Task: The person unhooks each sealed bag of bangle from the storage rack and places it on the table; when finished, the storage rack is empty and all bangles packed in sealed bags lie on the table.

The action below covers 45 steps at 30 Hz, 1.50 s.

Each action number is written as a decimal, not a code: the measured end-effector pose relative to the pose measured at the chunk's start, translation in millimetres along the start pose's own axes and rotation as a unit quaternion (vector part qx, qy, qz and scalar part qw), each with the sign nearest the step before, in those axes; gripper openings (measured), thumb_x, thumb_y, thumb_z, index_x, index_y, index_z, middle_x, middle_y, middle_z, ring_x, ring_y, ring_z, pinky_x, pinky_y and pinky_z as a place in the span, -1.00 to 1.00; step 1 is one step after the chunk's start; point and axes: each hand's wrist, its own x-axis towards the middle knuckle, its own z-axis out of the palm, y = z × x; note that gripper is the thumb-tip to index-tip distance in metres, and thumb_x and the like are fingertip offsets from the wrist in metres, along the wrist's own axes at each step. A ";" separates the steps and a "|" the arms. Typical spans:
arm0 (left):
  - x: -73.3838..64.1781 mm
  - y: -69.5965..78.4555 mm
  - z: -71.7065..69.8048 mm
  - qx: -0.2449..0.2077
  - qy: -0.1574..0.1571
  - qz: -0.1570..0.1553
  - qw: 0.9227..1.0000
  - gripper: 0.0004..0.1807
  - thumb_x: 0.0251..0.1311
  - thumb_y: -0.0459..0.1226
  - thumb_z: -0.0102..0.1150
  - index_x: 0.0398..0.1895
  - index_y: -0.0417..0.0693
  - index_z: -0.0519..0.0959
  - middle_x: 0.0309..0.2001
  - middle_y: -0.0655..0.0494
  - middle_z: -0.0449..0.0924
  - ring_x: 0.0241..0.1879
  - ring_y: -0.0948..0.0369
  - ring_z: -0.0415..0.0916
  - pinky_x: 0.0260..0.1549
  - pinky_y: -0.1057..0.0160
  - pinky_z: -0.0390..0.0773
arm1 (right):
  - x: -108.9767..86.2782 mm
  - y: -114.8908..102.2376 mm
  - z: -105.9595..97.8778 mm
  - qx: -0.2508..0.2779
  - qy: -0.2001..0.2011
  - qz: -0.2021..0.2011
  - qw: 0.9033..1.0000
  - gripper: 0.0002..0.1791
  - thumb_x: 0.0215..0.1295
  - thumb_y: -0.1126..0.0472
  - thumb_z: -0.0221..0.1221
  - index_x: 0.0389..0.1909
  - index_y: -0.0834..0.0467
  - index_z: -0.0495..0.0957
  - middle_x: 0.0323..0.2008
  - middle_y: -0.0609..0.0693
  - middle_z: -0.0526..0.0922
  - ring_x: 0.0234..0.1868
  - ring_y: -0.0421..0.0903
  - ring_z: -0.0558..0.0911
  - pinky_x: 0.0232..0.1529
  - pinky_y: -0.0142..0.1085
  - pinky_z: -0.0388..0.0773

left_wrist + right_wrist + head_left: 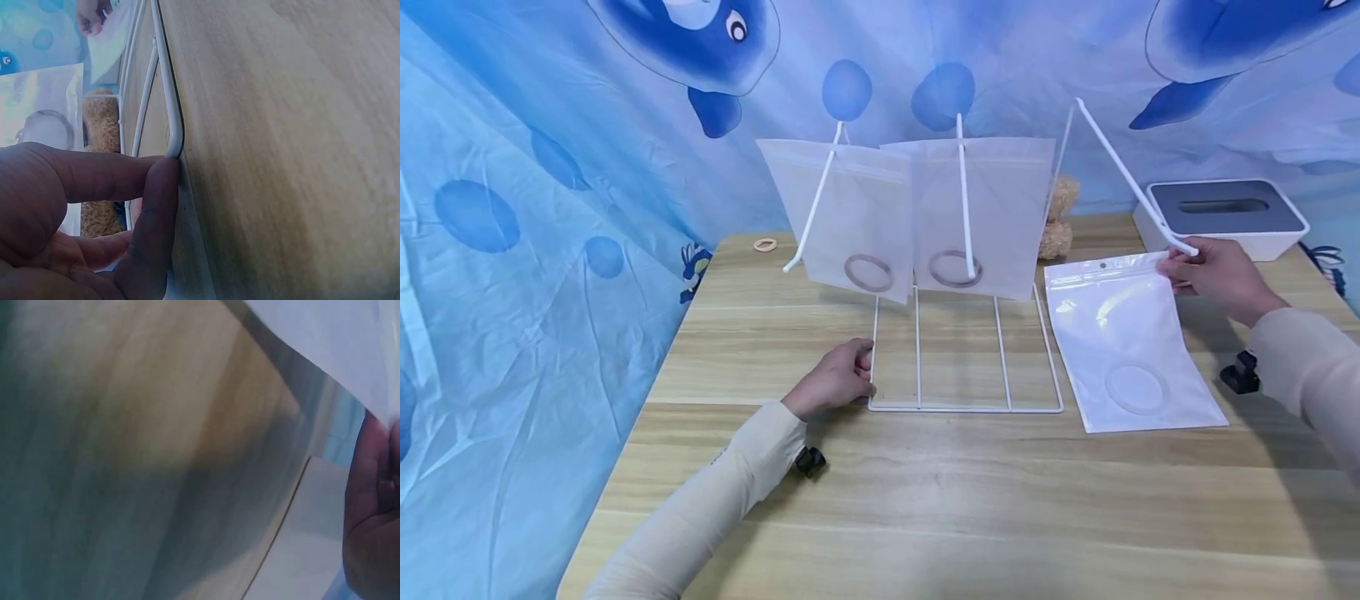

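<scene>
A white wire display rack (966, 410) stands on the table, its hooked arms rising at the back. My left hand (833, 379) pinches the front left corner of its base; the left wrist view shows thumb and finger at the bent wire (175, 125). My right hand (1221, 279) holds a white zip bag (1120, 333) by its upper right corner, close to the tip of the right arm (1120, 162). A ring shape shows through that bag. Two more zip bags (842, 204) hang from the left and middle arms, each with a ring inside.
A white tissue box (1247, 237) with a grey top stands at the back right. Partly hidden behind the rack is a brown plush toy (1057, 237). A small wooden ring (765, 245) lies at the back left. Blue patterned cloth (550, 292) hangs around the table.
</scene>
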 end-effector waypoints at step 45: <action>0.7 -1.5 -0.7 0.014 0.004 0.015 1.000 -0.15 0.02 -0.66 0.25 0.46 -0.33 0.21 -0.18 -0.03 0.40 -0.30 0.17 0.46 -0.41 0.27 0.71 | -4.7 -29.1 -3.9 -0.047 0.010 0.041 0.998 -0.52 0.50 0.16 0.13 0.23 0.46 0.43 -0.18 0.13 0.68 -0.39 -0.37 0.61 -0.37 -0.42 0.68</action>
